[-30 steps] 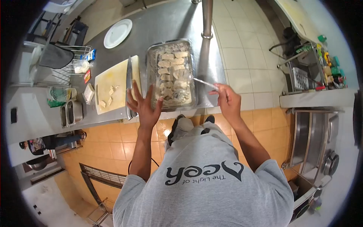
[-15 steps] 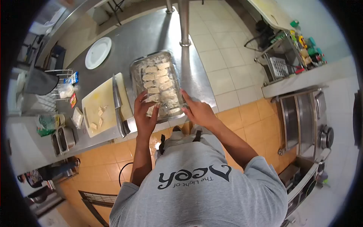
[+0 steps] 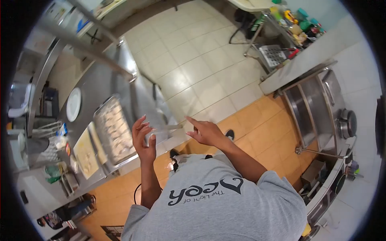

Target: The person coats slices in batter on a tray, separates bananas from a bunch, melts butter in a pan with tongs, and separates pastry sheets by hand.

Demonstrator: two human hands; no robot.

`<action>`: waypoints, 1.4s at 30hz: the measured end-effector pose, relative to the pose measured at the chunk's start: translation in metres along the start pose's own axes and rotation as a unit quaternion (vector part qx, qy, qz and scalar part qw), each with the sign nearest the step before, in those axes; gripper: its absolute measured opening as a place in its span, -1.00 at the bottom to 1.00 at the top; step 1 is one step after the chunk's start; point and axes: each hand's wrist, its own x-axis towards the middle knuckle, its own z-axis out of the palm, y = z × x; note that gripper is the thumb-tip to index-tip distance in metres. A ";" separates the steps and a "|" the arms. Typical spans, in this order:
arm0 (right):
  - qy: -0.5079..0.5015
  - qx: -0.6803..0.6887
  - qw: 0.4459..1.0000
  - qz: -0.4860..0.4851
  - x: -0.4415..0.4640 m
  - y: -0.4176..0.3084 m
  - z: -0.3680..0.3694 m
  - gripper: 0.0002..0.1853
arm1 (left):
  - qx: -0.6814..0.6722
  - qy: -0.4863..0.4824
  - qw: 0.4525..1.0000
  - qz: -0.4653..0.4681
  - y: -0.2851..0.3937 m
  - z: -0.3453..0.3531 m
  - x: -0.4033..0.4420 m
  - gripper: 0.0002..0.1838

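Both my hands are in the air, apart from the tray. My left hand (image 3: 143, 140) is raised just right of the tray's near end, fingers bent and spread, with nothing in it. Farther right, my right hand (image 3: 208, 133) has its index finger stretched out and holds nothing. The rectangular metal tray (image 3: 125, 158) rests on the steel table (image 3: 90, 89). Rows of pale, powder-coated pieces (image 3: 115, 127) lie in it. Left of the tray is a cutting board (image 3: 81, 150) with small pale scraps, and a knife (image 3: 97, 150) lies along its right side.
A white plate (image 3: 73, 105) sits beyond the board. Metal posts (image 3: 124, 73) rise from the table. On the right stand a steel shelf unit (image 3: 311, 110) and a rack with bottles (image 3: 301, 24). Tiled floor (image 3: 249, 124) lies between table and shelf.
Both hands have left the tray and lifted into the air. The view has turned to the right, so table and tray now appear farther left.
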 end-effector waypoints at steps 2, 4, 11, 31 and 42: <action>0.015 0.044 0.999 -0.004 -0.028 0.063 -0.026 -0.44 | -0.058 -0.011 0.997 -0.042 0.010 0.069 0.010 -0.68; -0.023 0.073 0.994 0.077 -0.057 0.122 -0.061 -0.53 | -0.113 -0.064 0.987 -0.098 0.003 0.122 0.014 -0.62; 0.057 0.127 0.979 0.148 -0.090 0.222 -0.170 -0.65 | -0.518 -0.165 0.733 -0.409 0.032 0.268 0.057 -0.22; -0.012 0.274 0.945 0.179 0.293 0.321 -0.270 -0.70 | -0.363 -0.093 0.693 -0.616 -0.271 0.339 0.319 -0.38; 0.354 0.120 0.923 0.094 0.521 0.305 -0.640 -0.67 | -0.347 0.030 0.867 -0.356 -0.306 0.264 0.630 -0.47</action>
